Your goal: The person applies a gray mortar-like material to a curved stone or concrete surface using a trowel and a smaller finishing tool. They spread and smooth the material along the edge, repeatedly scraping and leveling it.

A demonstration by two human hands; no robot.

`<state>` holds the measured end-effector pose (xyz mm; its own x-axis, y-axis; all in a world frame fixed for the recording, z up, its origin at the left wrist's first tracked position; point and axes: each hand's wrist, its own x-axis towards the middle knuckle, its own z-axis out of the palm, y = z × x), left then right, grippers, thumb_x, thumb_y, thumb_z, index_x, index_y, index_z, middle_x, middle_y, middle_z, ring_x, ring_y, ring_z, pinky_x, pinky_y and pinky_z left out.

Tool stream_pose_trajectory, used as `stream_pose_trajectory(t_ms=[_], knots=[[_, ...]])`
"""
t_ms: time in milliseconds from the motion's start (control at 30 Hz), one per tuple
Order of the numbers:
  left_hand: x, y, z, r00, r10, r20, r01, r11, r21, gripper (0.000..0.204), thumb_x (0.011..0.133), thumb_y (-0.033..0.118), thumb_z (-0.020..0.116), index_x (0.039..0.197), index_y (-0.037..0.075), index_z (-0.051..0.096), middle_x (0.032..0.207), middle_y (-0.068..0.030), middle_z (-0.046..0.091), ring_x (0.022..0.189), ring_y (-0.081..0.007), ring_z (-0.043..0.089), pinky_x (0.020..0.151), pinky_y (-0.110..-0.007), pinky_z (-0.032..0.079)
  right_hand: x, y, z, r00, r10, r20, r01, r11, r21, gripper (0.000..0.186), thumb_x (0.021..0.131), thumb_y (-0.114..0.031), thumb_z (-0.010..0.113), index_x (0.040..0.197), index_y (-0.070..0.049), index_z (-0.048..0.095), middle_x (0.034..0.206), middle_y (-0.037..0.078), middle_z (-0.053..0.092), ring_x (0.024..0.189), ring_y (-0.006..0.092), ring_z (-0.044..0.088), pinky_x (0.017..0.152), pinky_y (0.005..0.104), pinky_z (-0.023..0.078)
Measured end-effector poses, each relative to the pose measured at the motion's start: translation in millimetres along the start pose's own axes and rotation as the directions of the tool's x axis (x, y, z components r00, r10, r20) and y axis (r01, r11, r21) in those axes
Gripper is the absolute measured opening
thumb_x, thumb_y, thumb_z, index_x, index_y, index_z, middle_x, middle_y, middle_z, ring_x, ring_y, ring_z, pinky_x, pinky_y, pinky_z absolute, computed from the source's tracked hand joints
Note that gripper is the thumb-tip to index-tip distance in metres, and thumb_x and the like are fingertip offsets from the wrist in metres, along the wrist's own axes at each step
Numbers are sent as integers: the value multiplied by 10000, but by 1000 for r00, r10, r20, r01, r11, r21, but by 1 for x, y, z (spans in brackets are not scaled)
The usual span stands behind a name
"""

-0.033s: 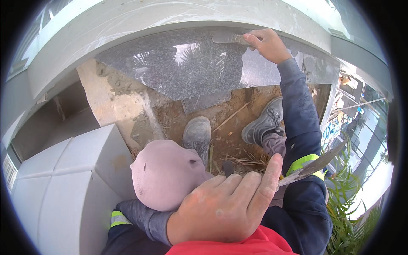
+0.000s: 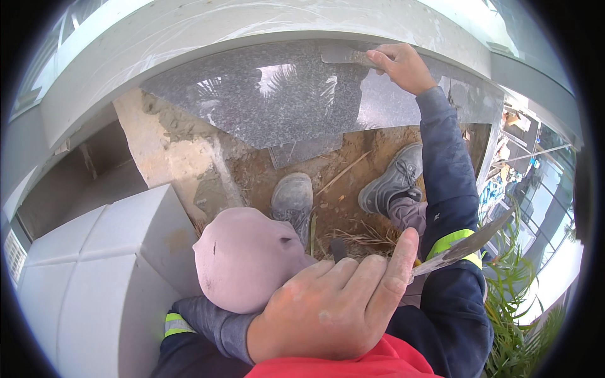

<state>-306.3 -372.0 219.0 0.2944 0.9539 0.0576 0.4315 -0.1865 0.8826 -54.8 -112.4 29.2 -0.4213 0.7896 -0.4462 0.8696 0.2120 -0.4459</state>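
My right hand (image 2: 403, 68) is closed on a putty knife (image 2: 340, 55). Its flat grey blade lies against the far edge of a speckled dark granite slab (image 2: 252, 94), where the slab meets the pale wall. Close to my body, my left hand (image 2: 328, 309) is closed, back of the hand up, around a trowel whose handle is mostly hidden. Past the fingers, the trowel's narrow, mortar-smeared blade (image 2: 466, 249) points right, in front of my right sleeve. A smaller piece of dark stone (image 2: 305, 150) sits along the slab's near edge.
Bare soil with dry stalks (image 2: 359, 236) lies around my shoes (image 2: 293, 195). A white tiled block (image 2: 94, 264) stands at left, beside a rough mortar patch (image 2: 170, 151). Green leafy plants (image 2: 517, 296) grow at right. The pale wall (image 2: 252, 22) curves along the far side.
My right hand has slid slightly to the right along the wall edge, taking the putty knife with it. My left hand and the trowel look unmoved.
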Motion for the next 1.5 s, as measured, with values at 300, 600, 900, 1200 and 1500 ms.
stream_pose_trajectory(t_ms=[300, 600, 900, 1200, 1500], knots=[[4, 0, -5, 997, -35, 65, 39, 998, -55, 685, 732, 197, 809, 1333, -62, 609, 726, -25, 558, 569, -134, 566, 488, -283, 443, -31, 85, -61, 970, 241, -36, -240, 971, 15, 462, 986, -457, 623, 900, -24, 757, 681, 22, 655, 530, 119, 518, 520, 299, 441], [3, -1, -6, 997, -1, 72, 2, 1000, -9, 736, 712, 211, 809, 1361, -55, 588, 716, -14, 533, 562, -116, 541, 487, -268, 416, -45, 161, -99, 940, 338, -41, -337, 941, 29, 450, 973, -424, 649, 824, -7, 724, 653, 39, 641, 509, 112, 513, 502, 299, 431], [3, -4, -5, 997, -37, 64, 37, 999, -5, 731, 726, 222, 792, 1377, -39, 586, 708, -2, 505, 548, -108, 529, 484, -267, 417, -43, -7, -52, 994, 94, 49, -96, 994, 42, 507, 992, -451, 620, 749, -13, 701, 620, 30, 605, 513, 112, 519, 494, 315, 431], [2, -2, -2, 998, 29, 49, -28, 999, -24, 584, 821, 96, 635, 1373, -82, 566, 688, 9, 436, 542, -98, 518, 464, -250, 464, 14, -64, 2, 1000, 15, 22, -16, 999, 29, 540, 966, -477, 658, 777, 22, 745, 540, 66, 574, 510, 177, 549, 561, 368, 469], [3, -2, -4, 997, -11, 72, 13, 1000, -24, 740, 720, 217, 804, 1375, -47, 580, 717, -6, 522, 554, -113, 535, 483, -269, 415, 5, 28, -55, 980, 197, -17, -198, 980, -7, 510, 935, -502, 708, 816, -9, 762, 582, 48, 613, 464, 114, 494, 480, 319, 440]])
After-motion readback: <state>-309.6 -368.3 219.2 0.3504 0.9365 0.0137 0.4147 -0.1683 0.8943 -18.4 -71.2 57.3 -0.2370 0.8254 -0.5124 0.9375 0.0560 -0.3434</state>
